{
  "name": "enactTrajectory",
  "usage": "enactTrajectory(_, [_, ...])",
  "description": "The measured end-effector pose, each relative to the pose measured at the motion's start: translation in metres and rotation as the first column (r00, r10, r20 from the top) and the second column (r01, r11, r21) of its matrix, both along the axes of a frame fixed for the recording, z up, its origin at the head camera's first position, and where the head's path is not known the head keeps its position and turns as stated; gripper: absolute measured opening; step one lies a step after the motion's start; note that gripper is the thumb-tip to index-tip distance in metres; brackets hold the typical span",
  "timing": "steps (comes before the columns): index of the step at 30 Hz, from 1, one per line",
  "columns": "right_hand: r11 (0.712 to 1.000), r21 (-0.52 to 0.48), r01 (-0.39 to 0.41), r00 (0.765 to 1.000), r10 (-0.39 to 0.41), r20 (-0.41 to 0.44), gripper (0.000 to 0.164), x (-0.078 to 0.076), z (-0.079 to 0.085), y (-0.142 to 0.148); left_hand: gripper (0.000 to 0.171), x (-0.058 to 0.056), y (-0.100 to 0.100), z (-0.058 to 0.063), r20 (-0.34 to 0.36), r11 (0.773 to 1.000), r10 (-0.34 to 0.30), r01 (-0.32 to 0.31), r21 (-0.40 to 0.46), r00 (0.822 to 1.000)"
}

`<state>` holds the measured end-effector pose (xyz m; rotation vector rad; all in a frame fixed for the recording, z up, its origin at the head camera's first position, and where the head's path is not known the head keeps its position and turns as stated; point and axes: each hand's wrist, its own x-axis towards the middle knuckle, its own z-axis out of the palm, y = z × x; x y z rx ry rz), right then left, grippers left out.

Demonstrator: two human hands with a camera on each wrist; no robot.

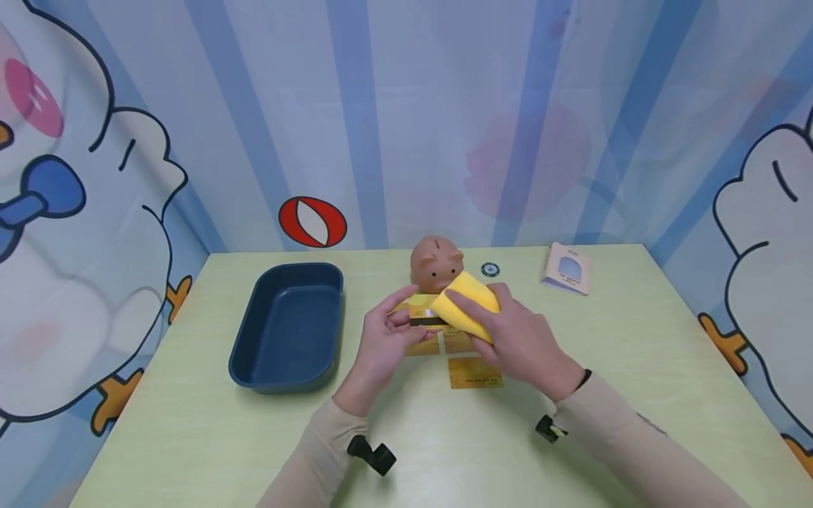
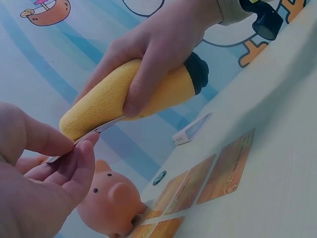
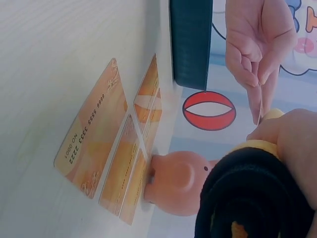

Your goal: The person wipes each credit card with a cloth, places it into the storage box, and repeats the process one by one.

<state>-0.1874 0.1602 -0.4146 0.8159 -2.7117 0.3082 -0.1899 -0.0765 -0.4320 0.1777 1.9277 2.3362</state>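
Observation:
My left hand (image 1: pixel 385 340) pinches a gold bank card (image 1: pixel 422 309) by its edge, with the card's black stripe facing up in the head view. My right hand (image 1: pixel 526 344) grips a soft, fuzzy yellow roll (image 2: pixel 106 101) with a dark end (image 2: pixel 197 73); its exact kind is unclear. The roll's yellow side presses against the held card, covering part of it. Below both hands, several more gold cards (image 3: pixel 94 126) lie side by side on the table. Just behind the hands stands a brown piggy bank (image 1: pixel 435 262).
A dark blue tray (image 1: pixel 288 384) stands left of the hands. Right of the piggy bank lies a small round chip (image 1: pixel 490 269). A pale pink booklet or box (image 1: pixel 567 269) sits at the back right. A printed curtain (image 1: pixel 419 106) hangs behind the table (image 1: pixel 444 458).

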Motion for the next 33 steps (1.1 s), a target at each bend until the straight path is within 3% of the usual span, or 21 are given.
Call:
enactTrajectory(17, [0.999,0.010,0.040,0.999,-0.040,-0.004,0.071,-0.002,0.005,0.005,0.069,0.006,-0.004,0.008,0.016,1.000,-0.004,0.004,0.015,1.000])
enactTrajectory(33, [0.998,-0.023,0.058,0.997,-0.059,-0.040,0.071,-0.008,0.004,0.016,0.071,0.007,-0.006,0.009,0.016,1.000,-0.013,0.013,0.005,1.000])
